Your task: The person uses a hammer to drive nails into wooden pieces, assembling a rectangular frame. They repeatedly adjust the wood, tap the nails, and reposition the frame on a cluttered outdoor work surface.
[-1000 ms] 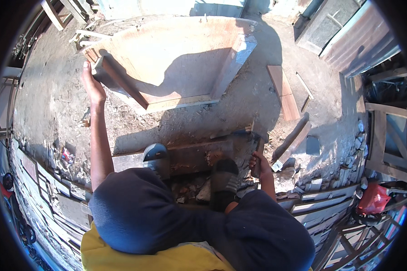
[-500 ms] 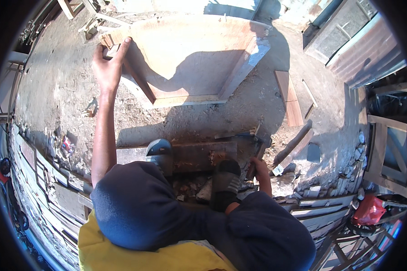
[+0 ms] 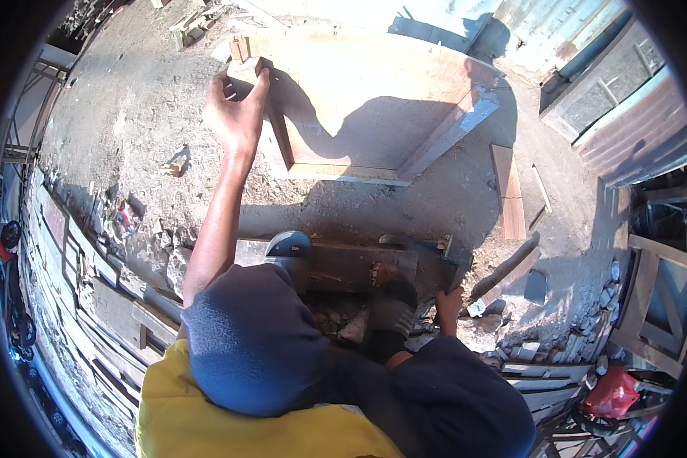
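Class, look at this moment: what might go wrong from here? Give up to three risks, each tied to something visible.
1. The right hand grips a dark tool close to the right foot, so a slip might strike it.
2. The left hand grips a wooden block between thumb and fingers; a rough edge could leave a splinter.
3. Broken rubble lies beside the right foot, so footing may be unsteady.

Dirt ground (image 3: 130, 137) carries a wooden box (image 3: 359, 69), brown board (image 3: 509, 191) and, apparently, scraps (image 3: 178, 162).
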